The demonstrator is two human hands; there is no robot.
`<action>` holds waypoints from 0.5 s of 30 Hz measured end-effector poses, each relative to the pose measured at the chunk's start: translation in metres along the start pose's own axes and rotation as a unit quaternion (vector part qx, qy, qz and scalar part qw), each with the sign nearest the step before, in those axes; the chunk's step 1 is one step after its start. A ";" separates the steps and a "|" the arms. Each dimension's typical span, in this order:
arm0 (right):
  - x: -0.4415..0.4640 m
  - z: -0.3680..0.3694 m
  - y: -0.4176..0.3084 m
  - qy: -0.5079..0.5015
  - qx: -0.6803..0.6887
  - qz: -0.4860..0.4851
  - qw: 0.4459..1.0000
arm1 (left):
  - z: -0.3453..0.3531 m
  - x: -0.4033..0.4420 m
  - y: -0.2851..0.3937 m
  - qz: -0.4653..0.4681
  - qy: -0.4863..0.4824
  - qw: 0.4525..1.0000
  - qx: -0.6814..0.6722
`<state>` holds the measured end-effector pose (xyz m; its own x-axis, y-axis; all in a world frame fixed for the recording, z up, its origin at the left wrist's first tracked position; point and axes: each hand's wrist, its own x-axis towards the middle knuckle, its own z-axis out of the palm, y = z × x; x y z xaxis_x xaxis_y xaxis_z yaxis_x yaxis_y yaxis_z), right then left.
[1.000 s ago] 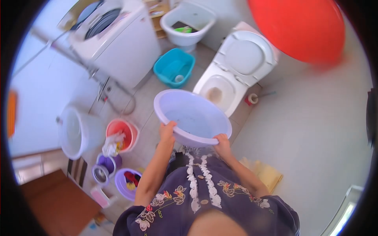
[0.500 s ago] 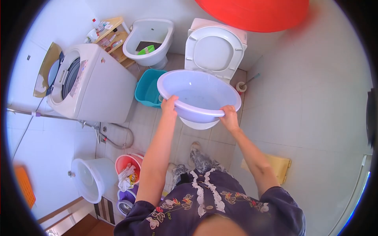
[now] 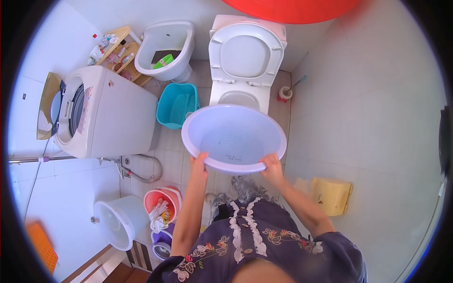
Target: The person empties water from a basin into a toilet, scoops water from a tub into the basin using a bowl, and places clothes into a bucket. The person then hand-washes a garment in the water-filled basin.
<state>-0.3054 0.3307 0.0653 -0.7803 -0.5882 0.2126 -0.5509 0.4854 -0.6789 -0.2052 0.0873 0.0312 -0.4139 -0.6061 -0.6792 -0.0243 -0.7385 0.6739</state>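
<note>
A large pale lavender wash basin (image 3: 231, 134) is held out in front of my body, its open side facing up toward me. Some small dark printing shows on its inner bottom, and I see no water in it. My left hand (image 3: 199, 162) grips the near rim on the left, and my right hand (image 3: 272, 169) is closed round the near rim on the right. Beyond the basin stands the toilet (image 3: 245, 52), its lid raised; the basin hides the front of the bowl.
Left of the toilet are a teal tub (image 3: 177, 106), a white pedestal sink (image 3: 165, 42) and an open-topped washing machine (image 3: 118, 113). A red bucket (image 3: 172, 198) with cloths and a pale bucket (image 3: 127, 221) stand lower left. A toilet brush (image 3: 285, 93) stands at right.
Both hands have drawn the basin back toward my body, away from the toilet. It now tips more toward me, and more of the toilet bowl shows behind it.
</note>
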 end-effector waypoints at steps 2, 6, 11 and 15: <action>-0.008 -0.002 -0.007 -0.009 0.012 0.009 1.000 | -0.009 -0.013 0.002 -0.003 0.007 1.000 0.011; -0.012 0.000 -0.008 -0.019 0.018 0.017 1.000 | -0.012 -0.022 0.005 -0.006 0.012 1.000 0.000; 0.029 -0.006 0.007 -0.016 0.006 -0.006 1.000 | 0.026 -0.001 0.021 0.019 -0.002 1.000 -0.020; 0.087 -0.019 0.013 0.006 -0.032 -0.031 0.999 | 0.075 0.027 0.052 0.049 -0.042 0.998 -0.016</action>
<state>-0.3855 0.2980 0.0884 -0.7471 -0.6114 0.2608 -0.6159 0.4892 -0.6175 -0.2860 0.0545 0.0696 -0.4869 -0.6508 -0.5826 0.0491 -0.6863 0.7257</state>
